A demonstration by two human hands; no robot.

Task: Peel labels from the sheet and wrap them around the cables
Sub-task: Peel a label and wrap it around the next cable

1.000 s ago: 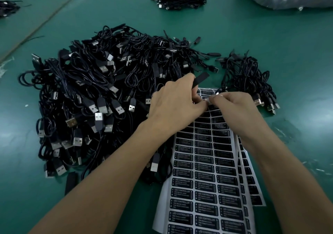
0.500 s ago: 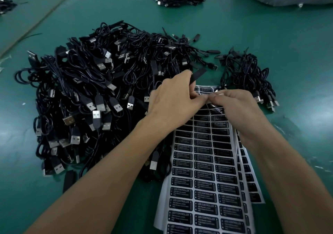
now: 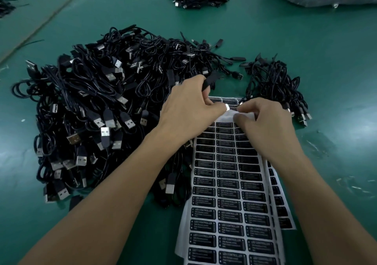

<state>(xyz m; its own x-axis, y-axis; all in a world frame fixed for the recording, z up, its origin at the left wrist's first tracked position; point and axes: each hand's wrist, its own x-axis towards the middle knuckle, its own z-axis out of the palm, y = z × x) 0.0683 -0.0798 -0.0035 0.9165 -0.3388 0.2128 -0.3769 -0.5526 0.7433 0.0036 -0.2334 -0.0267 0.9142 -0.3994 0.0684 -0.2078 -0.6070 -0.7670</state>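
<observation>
The sheet (image 3: 228, 183) lies on the table (image 3: 306, 60) beside the pile (image 3: 102, 101), its top edge curled up where both hands meet. The right hand (image 3: 267, 125) pinches that edge, probably to start a peel. The left hand (image 3: 187, 109) pinches there too, with a cable (image 3: 210, 80) tucked in its fingers, ready for wrapping.

Glossy black labels (image 3: 226, 203) on white paper sheet (image 3: 181, 242) — matt green table (image 3: 306, 50), metal-tipped cables (image 3: 91, 111).

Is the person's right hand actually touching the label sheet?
Touching. The head view shows the right hand with its fingertips pinching the raised white top edge of the label sheet.
</observation>
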